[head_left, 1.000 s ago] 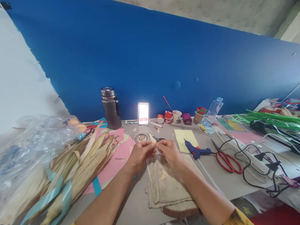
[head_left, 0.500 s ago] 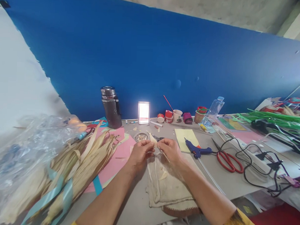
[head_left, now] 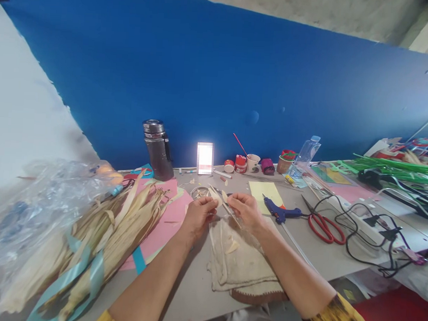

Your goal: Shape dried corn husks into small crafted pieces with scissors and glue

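Just beyond the folded cloth [head_left: 244, 270], we hold a pale husk piece [head_left: 215, 197] pinched between left thumb and forefinger, our left hand [head_left: 200, 216] closed on it, while our right hand [head_left: 246, 211] pinches a smaller sliver [head_left: 224, 197] just beside it. A thin stick [head_left: 235, 219] slants between them, though we cannot tell which hand grips it. A tape roll [head_left: 193, 193] sits close behind our left fingers, bundled corn husks [head_left: 125, 232] lie left, and a blue glue gun [head_left: 281, 212] and red-handled scissors [head_left: 324, 228] lie right.
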The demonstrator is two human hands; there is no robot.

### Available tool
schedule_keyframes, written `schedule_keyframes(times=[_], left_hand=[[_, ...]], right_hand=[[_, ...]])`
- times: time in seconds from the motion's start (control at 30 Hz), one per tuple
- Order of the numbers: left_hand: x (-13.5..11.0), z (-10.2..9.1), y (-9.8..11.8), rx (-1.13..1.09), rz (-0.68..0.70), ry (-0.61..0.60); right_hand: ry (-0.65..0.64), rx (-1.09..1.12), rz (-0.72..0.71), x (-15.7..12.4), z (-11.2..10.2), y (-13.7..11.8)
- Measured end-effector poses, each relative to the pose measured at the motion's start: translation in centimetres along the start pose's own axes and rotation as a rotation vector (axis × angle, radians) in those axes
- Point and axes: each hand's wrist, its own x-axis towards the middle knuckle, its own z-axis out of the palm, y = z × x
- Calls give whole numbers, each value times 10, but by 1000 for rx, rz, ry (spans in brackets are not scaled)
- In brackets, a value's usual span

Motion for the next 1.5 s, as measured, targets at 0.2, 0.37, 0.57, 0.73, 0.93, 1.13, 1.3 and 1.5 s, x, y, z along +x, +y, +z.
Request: schedule_keyframes(times=[0.2, 0.37, 0.57, 0.73, 0.93, 1.13, 1.3, 1.5], left_hand=[[2, -3, 0, 28, -45, -74], [2, -4, 1, 28, -60, -84], [2, -3, 1, 20, -50, -91], [0, 0, 0, -3, -38, -87], [2, -1, -3, -32, -33, -101], [2, 0, -4, -68, -40, -103], [-2, 4, -3, -46, -9, -92], [-5, 11, -4, 14, 36, -24]], right_hand=[[1, -201, -40, 1, -1, 3], [-32, -203, -33, 4, -3, 10], [-72, -60, 23, 4, -1, 10], [-88, 19, 98, 3, 0, 8], [-137, 129, 172, 4, 0, 8], [-15, -25, 129, 5, 3, 11], [31, -144, 61, 2, 5, 10], [75, -217, 10, -1, 7, 5]])
